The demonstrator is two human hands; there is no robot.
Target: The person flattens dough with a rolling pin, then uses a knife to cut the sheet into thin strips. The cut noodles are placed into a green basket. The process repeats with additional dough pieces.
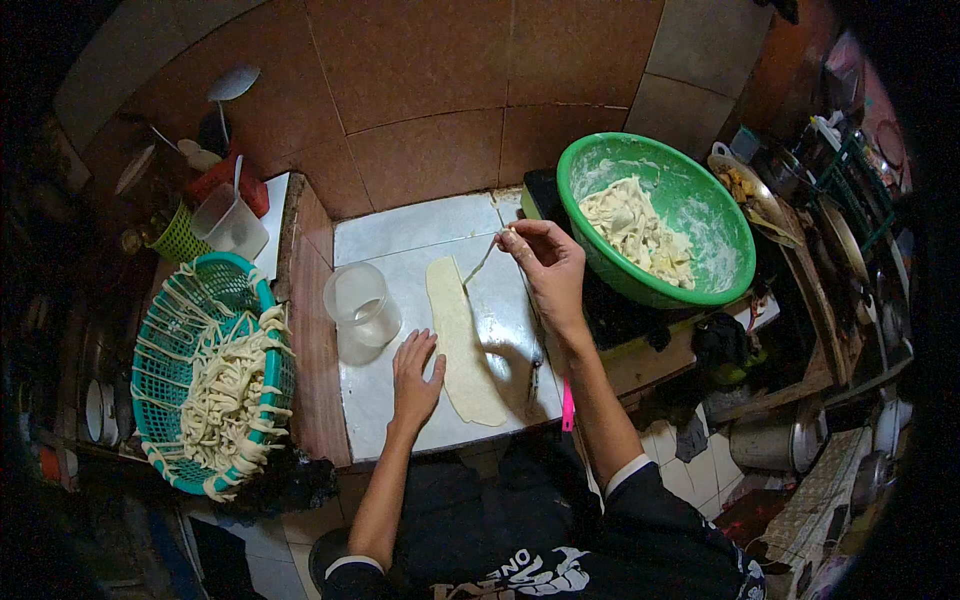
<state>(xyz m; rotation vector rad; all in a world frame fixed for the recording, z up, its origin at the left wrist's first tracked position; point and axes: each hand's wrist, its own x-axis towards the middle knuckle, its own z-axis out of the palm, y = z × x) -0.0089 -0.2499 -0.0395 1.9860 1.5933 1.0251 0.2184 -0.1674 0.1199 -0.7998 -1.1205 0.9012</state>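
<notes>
A long flat sheet of dough (pixel 461 345) lies on the white tiled counter (pixel 397 255). My right hand (pixel 544 262) pinches a thin strip of dough (pixel 481 262) between thumb and fingers, above the sheet's far right edge; the strip's lower end meets that edge. My left hand (pixel 417 375) rests palm down on the tile, just left of the sheet, with its fingers apart and nothing held. A translucent plastic container (pixel 364 304) stands beyond it. Near the counter's right edge lies a small, thin dark tool (pixel 535 375), its kind unclear.
At left, a teal plastic basket (pixel 161 337) holds many dough strips, some draped over its rim. A green basin (pixel 720 240) with floury dough pieces stands at right, over a dark surface. A clear pitcher (pixel 229 225) is at back left; a pink strip (pixel 568 405) hangs by the front edge.
</notes>
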